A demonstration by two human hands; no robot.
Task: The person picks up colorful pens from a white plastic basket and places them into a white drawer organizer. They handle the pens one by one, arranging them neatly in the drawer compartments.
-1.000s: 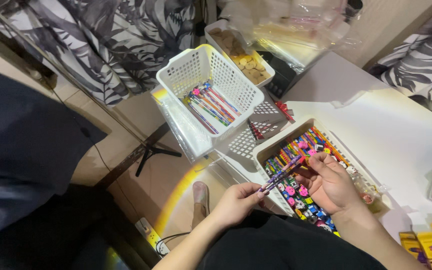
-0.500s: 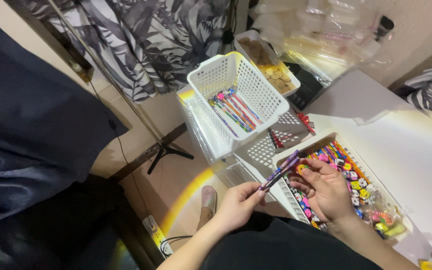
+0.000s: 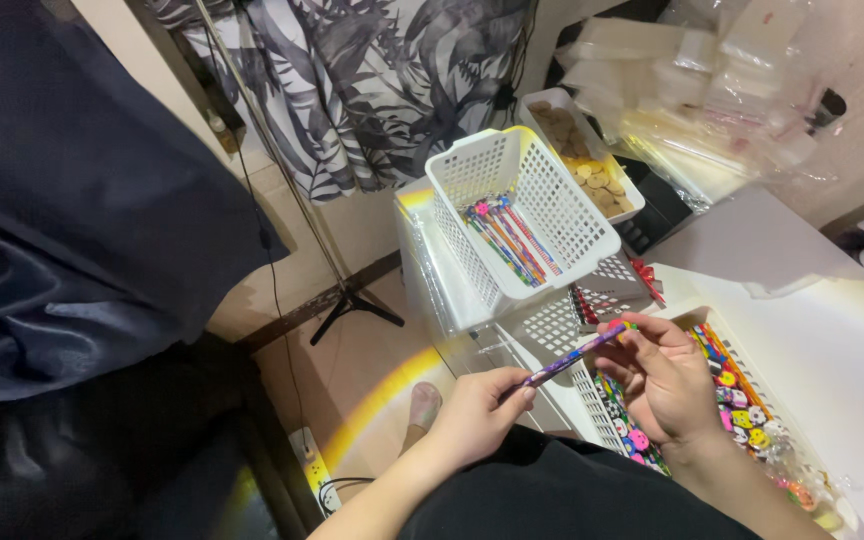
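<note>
Your left hand (image 3: pixel 477 415) pinches the lower end of a purple pencil (image 3: pixel 572 357), and your right hand (image 3: pixel 667 385) closes its fingers on the upper end, so the pencil slants up between both hands. Under your right hand sits a low white tray (image 3: pixel 592 420) on the table (image 3: pixel 852 360), packed with bright pencils and small round erasers. Just beyond your hands stands a taller white basket (image 3: pixel 552 200) with a bunch of colourful pencils (image 3: pixel 507 240) lying along its bottom. Farther off, past that basket, a narrow white bin (image 3: pixel 582 150) holds brown and yellow round pieces. Clear plastic bags (image 3: pixel 712 110) pile up beyond your right hand.
</note>
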